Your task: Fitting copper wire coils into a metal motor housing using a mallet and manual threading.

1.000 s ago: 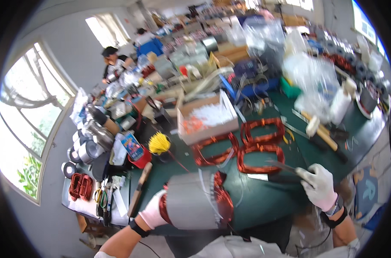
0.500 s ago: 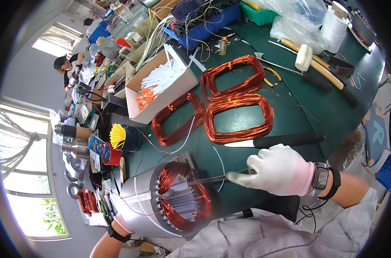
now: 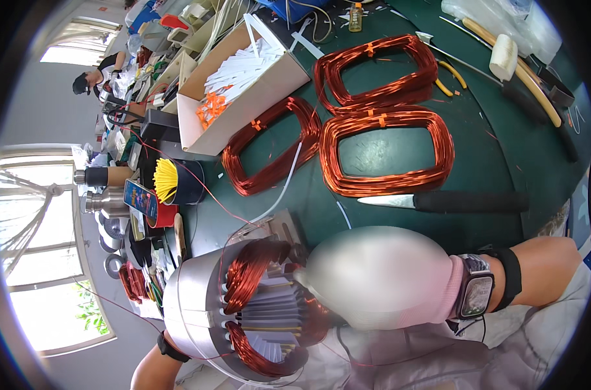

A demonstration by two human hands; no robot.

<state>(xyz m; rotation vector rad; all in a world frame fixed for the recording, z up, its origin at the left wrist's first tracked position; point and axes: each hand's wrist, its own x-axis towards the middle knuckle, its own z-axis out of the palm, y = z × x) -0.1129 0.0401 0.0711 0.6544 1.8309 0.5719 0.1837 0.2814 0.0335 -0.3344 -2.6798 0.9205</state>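
Note:
A grey metal motor stator (image 3: 190, 305) lies on its side before me, its open end showing red-brown copper windings (image 3: 251, 276) and white slot liners (image 3: 269, 307). My right hand (image 3: 380, 279), in a white glove with a pink cuff, is at the right of that open end, its fingertips near the windings. Motion and blur smear its fingers, and no tool can be made out in it. My left forearm (image 3: 154, 374) reaches up behind the stator, which hides the left hand and its fingers. A white tube (image 3: 286, 179) and thin red wires run from the stator.
Beyond the stator lie three taped copper coils (image 3: 386, 119) and a black-handled knife (image 3: 468, 201). A cardboard box (image 3: 269, 91) holds white strips and orange pieces. Yellow sticks (image 3: 166, 182) stand in a dark cup. A white-headed mallet (image 3: 503, 57) lies far right; another person works far left.
My right hand has moved left to the stator's open end, and the thin metal tool it held no longer shows. The coils and box sit higher in view, as the view has shifted.

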